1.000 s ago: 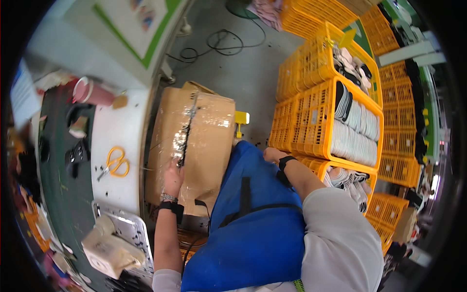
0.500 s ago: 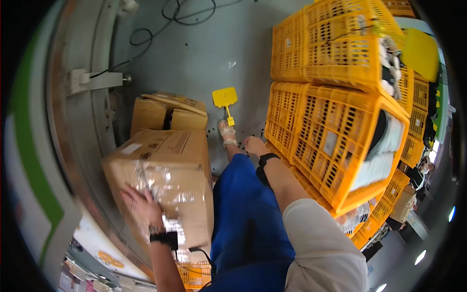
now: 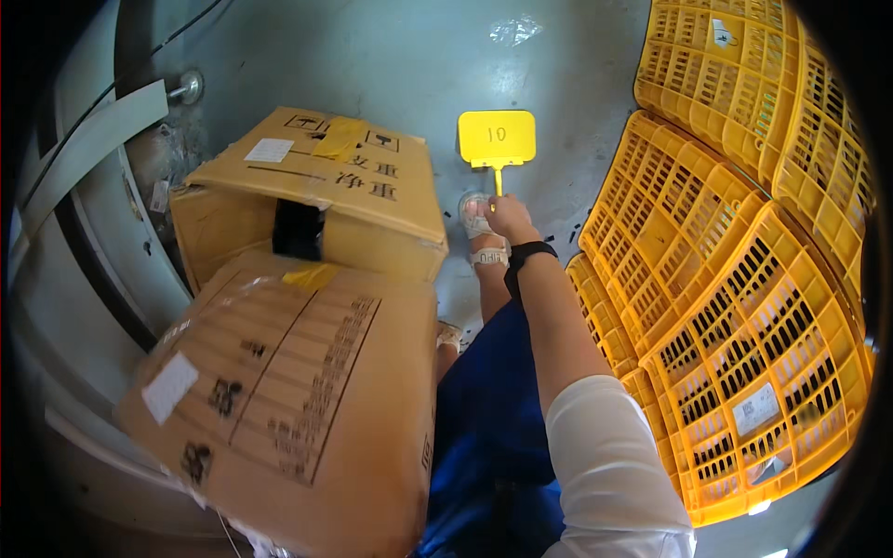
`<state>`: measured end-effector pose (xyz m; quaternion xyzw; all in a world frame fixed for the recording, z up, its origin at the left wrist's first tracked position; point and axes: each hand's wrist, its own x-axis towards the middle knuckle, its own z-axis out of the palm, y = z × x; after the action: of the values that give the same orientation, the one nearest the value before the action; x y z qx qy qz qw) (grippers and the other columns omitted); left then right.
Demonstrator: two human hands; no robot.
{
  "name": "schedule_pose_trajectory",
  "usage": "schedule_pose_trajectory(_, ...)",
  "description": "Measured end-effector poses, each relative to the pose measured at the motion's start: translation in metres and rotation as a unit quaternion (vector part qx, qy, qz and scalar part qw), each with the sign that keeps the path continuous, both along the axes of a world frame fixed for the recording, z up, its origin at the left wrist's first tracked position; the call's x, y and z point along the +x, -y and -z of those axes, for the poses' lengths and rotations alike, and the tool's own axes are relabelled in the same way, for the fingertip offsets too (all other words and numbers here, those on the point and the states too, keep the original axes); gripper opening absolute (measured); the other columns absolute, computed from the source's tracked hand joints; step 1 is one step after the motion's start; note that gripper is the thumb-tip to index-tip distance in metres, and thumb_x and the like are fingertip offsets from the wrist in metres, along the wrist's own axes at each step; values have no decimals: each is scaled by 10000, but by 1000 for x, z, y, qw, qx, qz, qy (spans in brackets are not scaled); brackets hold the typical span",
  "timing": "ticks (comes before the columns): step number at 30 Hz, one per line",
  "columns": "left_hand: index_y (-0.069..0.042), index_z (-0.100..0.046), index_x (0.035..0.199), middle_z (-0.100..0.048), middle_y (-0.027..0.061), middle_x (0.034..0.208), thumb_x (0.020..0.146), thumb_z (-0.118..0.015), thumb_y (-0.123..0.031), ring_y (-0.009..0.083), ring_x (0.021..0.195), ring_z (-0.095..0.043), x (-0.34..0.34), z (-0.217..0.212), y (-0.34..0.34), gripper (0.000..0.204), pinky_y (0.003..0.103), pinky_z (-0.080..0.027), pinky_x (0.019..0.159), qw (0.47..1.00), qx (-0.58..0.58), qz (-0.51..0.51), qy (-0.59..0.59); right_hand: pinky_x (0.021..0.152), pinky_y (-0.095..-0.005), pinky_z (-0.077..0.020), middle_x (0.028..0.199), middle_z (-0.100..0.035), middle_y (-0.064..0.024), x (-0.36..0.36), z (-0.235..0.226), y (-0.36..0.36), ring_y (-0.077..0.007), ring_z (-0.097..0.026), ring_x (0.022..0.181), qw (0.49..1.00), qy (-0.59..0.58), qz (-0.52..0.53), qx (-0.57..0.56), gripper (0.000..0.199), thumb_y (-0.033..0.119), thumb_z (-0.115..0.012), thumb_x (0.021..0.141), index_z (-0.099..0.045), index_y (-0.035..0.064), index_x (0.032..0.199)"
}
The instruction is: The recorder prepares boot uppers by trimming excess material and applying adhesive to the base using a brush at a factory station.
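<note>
A large brown cardboard box wrapped in clear tape (image 3: pixel 288 400) fills the lower left, tilted, with a white label on its top; the left hand is hidden from view, so its grip cannot be told. Behind it a second brown cardboard box with a torn dark opening (image 3: pixel 316 200) sits on the grey concrete floor (image 3: pixel 372 56). Toward the middle, the right hand (image 3: pixel 512 220), a black band on its wrist, closes around the thin handle of a flat yellow square paddle sign (image 3: pixel 497 139), held just above the floor. Stacked yellow plastic lattice crates (image 3: pixel 735 279) line the right.

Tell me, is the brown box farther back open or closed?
Partly open. The farther cardboard box has taped top flaps, but a dark gap shows in its near side. What is inside cannot be seen.
</note>
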<state>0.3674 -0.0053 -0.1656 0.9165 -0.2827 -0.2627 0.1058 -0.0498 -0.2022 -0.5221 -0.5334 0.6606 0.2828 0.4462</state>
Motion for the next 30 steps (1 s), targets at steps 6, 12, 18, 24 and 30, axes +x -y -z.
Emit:
schedule_pose_trajectory(6,-30,-175,1372,-144,186,1424,852,-411,-462,299,1317,-133,37,-17,41,716,399,-109,1067,990,-71,-42,-110,724,-405,-466,829,-615,-179,8,-104,-16,-349,-584,816,970,-40,186,-150,185,235,-596,701,-637,88,804)
schedule_pose_trajectory(12,-18,-277,1332,-215,225,1384,917,-360,-277,338,1264,-255,14,-44,139,497,370,-214,1029,983,48,172,34,762,-384,-451,915,-580,-174,24,-256,22,-320,-562,880,907,109,291,-284,137,124,-543,752,-640,68,831)
schedule_pose_trajectory(18,-61,-234,1357,-163,218,1400,909,-355,-287,368,1291,-162,8,-65,113,516,418,-158,1052,985,48,161,-24,696,-372,-449,814,-537,-165,114,-344,76,-326,-548,749,895,275,187,-297,174,232,-629,756,-657,72,814)
schedule_pose_trajectory(24,-57,-176,1370,-134,240,1400,918,-296,-291,439,1270,-139,-36,-98,82,523,513,-129,1035,966,134,219,13,724,-397,-447,900,-524,-171,178,-441,76,-316,-513,916,934,298,19,-196,421,459,-627,710,-661,92,913)
schedule_pose_trajectory(30,-31,-139,1372,-73,252,1409,858,-422,-350,425,1294,-61,-91,-147,5,668,505,-53,1039,963,104,247,-15,667,-410,-465,804,-539,-201,178,-448,32,-339,-552,757,914,304,67,-260,291,341,-587,721,-669,74,804)
